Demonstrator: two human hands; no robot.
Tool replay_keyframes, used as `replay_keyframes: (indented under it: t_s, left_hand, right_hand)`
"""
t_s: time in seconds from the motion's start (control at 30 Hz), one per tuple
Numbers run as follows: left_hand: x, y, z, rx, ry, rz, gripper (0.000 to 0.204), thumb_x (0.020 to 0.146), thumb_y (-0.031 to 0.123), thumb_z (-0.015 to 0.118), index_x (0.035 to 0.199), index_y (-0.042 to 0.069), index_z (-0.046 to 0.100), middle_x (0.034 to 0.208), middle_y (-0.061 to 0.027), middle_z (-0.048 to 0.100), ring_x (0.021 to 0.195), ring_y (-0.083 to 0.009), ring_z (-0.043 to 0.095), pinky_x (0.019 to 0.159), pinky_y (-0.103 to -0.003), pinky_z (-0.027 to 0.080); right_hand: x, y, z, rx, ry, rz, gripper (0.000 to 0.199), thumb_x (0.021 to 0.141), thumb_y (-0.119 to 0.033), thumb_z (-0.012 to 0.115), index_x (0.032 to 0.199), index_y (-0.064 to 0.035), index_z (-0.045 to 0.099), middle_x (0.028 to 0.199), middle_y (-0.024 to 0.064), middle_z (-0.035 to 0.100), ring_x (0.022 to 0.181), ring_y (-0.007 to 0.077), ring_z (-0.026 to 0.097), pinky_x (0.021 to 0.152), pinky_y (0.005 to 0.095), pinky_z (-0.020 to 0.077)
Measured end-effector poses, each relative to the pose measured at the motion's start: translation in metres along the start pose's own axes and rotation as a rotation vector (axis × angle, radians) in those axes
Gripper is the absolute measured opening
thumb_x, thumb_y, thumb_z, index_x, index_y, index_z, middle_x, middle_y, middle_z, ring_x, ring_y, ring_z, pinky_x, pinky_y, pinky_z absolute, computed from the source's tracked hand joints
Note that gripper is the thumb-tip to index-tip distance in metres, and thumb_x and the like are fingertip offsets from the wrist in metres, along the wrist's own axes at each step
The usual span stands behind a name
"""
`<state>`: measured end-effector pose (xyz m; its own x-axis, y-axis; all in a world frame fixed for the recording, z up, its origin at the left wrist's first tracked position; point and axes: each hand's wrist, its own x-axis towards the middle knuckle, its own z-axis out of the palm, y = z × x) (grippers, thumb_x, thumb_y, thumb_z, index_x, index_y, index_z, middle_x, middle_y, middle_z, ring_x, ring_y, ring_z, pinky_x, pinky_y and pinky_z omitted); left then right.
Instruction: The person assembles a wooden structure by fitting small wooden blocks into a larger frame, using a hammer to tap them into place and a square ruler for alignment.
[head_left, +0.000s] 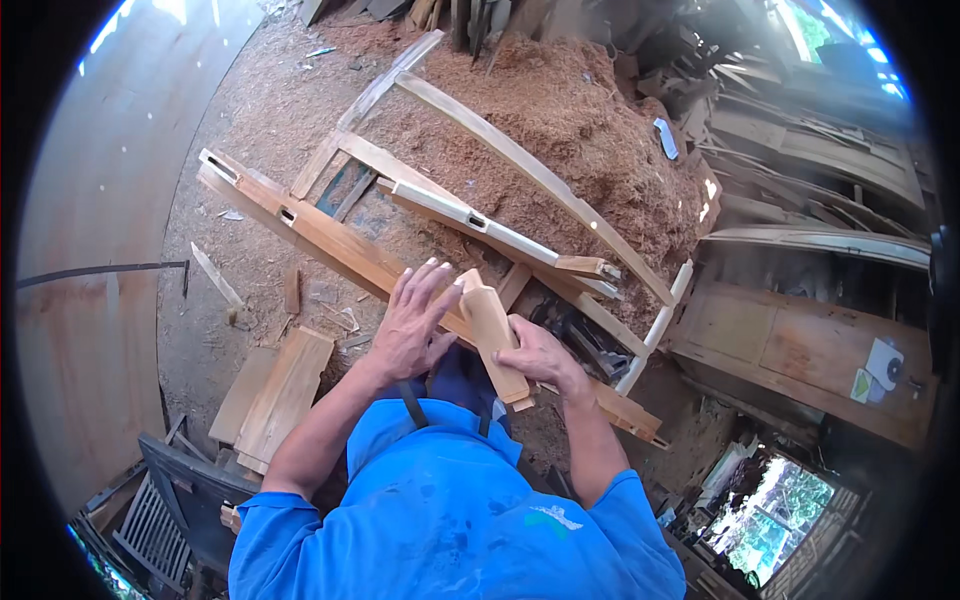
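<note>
My right hand grips a short wooden board by its right side, thumb on the upper face. The board stands tilted in front of my body, and a narrower tongue shows at each of its ends. Just left of it, my left hand is open with fingers stretched out, holding nothing. Its fingertips come close to the board's far end; I cannot tell whether they touch. Under both hands a long wooden beam runs from the far left to the near right, with slots cut near its left end.
Beyond the beam, a slotted timber and a long thin rail lie across a wooden frame. A sawdust heap rises behind them. Loose planks lie at left. A wooden cabinet stands at right.
</note>
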<state>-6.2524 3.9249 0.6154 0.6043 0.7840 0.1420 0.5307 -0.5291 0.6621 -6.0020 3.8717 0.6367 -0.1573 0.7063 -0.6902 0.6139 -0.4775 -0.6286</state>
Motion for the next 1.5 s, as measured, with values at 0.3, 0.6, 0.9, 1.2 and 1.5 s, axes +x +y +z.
replay_keyframes:
  t_s: [0.3, 0.6, 0.9, 1.2, 1.5]
  left_hand:
    - [0.036, -0.014, 0.052, -0.259, -0.677, 0.023, 0.065, 0.075, 0.027, 0.084, 0.127, 0.005, 0.052, 0.117, -0.0157, 0.057, 0.112, -0.0358, 0.058, 0.095, -0.044, 0.048]
    - [0.081, -0.048, 0.105, -0.652, -0.254, -0.095, 0.067, 0.08, 0.02, 0.081, 0.134, 0.002, 0.047, 0.122, -0.0215, 0.054, 0.117, -0.0396, 0.055, 0.101, -0.045, 0.045]
    - [0.134, -0.159, 0.072, 0.044, -0.236, -0.161, 0.069, 0.087, 0.005, 0.058, 0.152, 0.012, 0.036, 0.147, -0.0188, 0.048, 0.139, -0.0365, 0.043, 0.117, -0.049, 0.034]
    - [0.162, -0.178, 0.111, 0.63, -0.529, -0.056, 0.041, 0.092, 0.015, 0.059, 0.132, 0.014, 0.055, 0.132, -0.0076, 0.059, 0.13, -0.0275, 0.053, 0.109, -0.053, 0.039]
    - [0.176, -0.197, 0.124, 0.537, -0.562, -0.018, 0.026, 0.094, 0.016, 0.056, 0.119, 0.016, 0.063, 0.118, -0.0054, 0.066, 0.117, -0.0247, 0.063, 0.097, -0.048, 0.046]
  right_hand:
    - [-0.028, -0.017, -0.055, -0.249, 0.049, -0.107, 0.051, 0.08, -0.033, 0.068, 0.12, -0.0029, 0.061, 0.108, 0.0235, 0.068, 0.103, 0.0391, 0.067, 0.09, 0.045, 0.0535]
    - [0.031, -0.007, -0.053, 0.152, 0.604, -0.42, 0.053, 0.082, -0.005, 0.08, 0.125, -0.0054, 0.051, 0.103, 0.0147, 0.07, 0.092, 0.0231, 0.071, 0.079, 0.0347, 0.0567]
    - [0.144, 0.025, -0.076, 0.039, 0.714, -0.519, 0.049, 0.084, -0.007, 0.078, 0.123, -0.0079, 0.049, 0.102, 0.0158, 0.069, 0.092, 0.031, 0.072, 0.079, 0.0401, 0.0572]
    - [0.155, 0.025, -0.063, 0.047, 0.703, -0.544, 0.05, 0.084, -0.006, 0.079, 0.125, -0.0086, 0.049, 0.104, 0.0145, 0.069, 0.094, 0.0284, 0.071, 0.081, 0.0399, 0.0567]
    - [0.164, 0.013, -0.054, -0.101, 0.746, -0.611, 0.048, 0.082, -0.004, 0.077, 0.121, -0.0089, 0.051, 0.107, 0.0162, 0.065, 0.097, 0.0382, 0.067, 0.081, 0.0442, 0.0543]
